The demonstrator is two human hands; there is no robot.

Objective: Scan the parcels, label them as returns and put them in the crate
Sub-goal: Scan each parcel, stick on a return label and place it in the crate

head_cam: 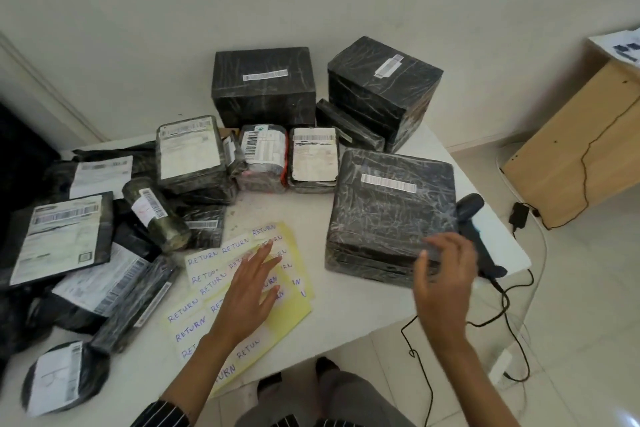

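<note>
Yellow sheets of handwritten RETURN labels (214,288) lie on the white table (346,315) in front of me. My left hand (251,291) rests flat on them, fingers spread, holding nothing. A large black wrapped parcel (388,211) with a barcode strip sits to the right. My right hand (446,274) hovers over its near right corner, fingers apart and slightly blurred. A black barcode scanner (476,236) lies on the table just beyond that hand. No crate is in view.
Several black wrapped parcels crowd the table's left side (62,236) and back (263,87). Another tall box (384,87) stands at the back right. The scanner cable (512,315) trails over the right edge to the tiled floor. A wooden cabinet (581,149) stands at the right.
</note>
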